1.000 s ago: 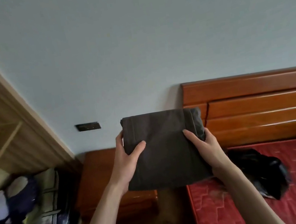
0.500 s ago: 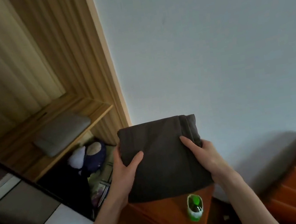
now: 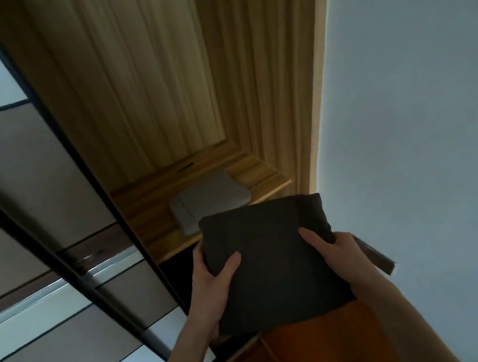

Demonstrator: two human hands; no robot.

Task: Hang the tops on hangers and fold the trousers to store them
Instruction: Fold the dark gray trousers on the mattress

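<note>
Head view: both hands, left [image 3: 213,290] and right [image 3: 340,254], are gripping folded dark trousers [image 3: 271,262] near the shelf [image 3: 157,221], where grey trousers [image 3: 209,199] are lying; storing appears unfinished.

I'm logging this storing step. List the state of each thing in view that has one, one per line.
Dark trousers: folded, held in the air by both hands.
Left hand: grips the trousers' left edge.
Right hand: grips the trousers' right edge.
Grey garment: folded, lying on the shelf.
Wardrobe door: slid open.
</note>
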